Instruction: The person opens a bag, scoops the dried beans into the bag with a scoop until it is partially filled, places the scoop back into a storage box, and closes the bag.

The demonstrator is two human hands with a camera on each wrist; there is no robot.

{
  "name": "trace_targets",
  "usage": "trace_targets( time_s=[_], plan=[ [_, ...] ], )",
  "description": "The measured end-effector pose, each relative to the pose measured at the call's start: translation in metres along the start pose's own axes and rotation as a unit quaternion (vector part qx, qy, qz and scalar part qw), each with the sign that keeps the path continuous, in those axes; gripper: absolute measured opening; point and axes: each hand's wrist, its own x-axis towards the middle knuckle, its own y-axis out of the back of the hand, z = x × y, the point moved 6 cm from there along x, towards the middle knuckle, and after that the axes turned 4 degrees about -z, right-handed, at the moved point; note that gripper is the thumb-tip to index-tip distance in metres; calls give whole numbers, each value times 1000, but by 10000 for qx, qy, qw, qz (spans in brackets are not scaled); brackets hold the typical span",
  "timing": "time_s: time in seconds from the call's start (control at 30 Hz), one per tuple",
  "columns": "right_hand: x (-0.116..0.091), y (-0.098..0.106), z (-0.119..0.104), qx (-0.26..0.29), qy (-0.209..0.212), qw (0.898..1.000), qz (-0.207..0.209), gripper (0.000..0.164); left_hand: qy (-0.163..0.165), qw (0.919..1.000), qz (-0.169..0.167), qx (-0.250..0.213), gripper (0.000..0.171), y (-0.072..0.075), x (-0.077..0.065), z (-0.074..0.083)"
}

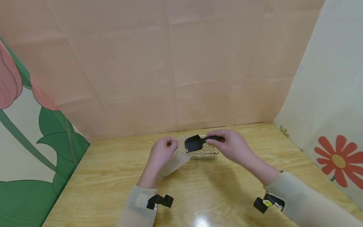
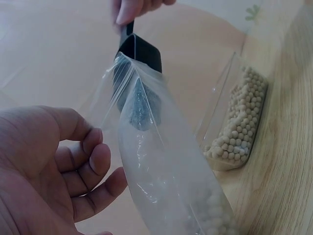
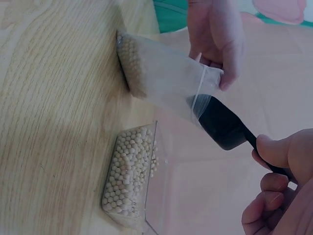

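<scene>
My left hand (image 1: 164, 148) pinches the edge of a clear plastic bag (image 2: 151, 161) near its mouth. Pale round beads (image 3: 131, 58) lie in the bottom of the bag, which stands tilted on the table. In my right hand (image 1: 231, 145) is the handle of a black scoop (image 3: 222, 122). The scoop's front end is inside the bag's mouth, its bowl tipped toward the bag; no beads show in the bowl. Beside the bag stands a clear plastic box (image 3: 155, 196) holding many of the same pale beads.
Everything stands on a light wood table (image 1: 107, 183). A plain pinkish sheet (image 1: 170, 69) hangs behind it. Walls with painted flowers (image 1: 338, 160) rise at both sides.
</scene>
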Motion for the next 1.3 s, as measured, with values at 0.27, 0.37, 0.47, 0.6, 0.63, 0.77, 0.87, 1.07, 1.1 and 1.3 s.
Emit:
trace_targets(
  time_s=[0.27, 0.37, 0.47, 0.6, 0.63, 0.77, 0.87, 1.07, 1.1, 1.3],
  plan=[
    [-2, 1, -8, -416, 289, 9983, 277, 23, -21, 10000, -6, 11, 27, 0, 1, -1],
    [-3, 2, -4, -167, 187, 9994, 239, 23, -5, 10000, -34, -16, 28, -1, 0, -1],
    [-3, 5, 3, 304, -31, 9995, 118, 27, -7, 10000, -44, -23, 28, -2, 1, -2],
    [-4, 9, 12, 960, -406, 9945, -74, 35, -27, 10000, -29, -8, 29, -3, 2, -2],
    [-4, 11, 14, 1082, -498, 9928, -94, 36, -28, 10000, -22, 0, 30, -3, 2, -2],
    [-5, 17, 24, 1328, -817, 9878, 5, 41, -25, 10000, 49, 50, 30, -2, 2, -2],
    [-5, 21, 32, 1350, -976, 9860, 116, 44, -24, 10000, 76, 46, 29, -2, 1, -2],
    [-5, 25, 49, 1182, -1093, 9868, 193, 46, -7, 10000, 59, -6, 29, 0, 0, -1],
    [-5, 25, 51, 1147, -1101, 9871, 201, 46, -4, 10000, 58, 0, 28, 0, 0, -1],
    [-3, 22, 64, 738, -971, 9921, 288, 40, 6, 10000, 66, 1, 28, 0, 1, -3]
  ],
)
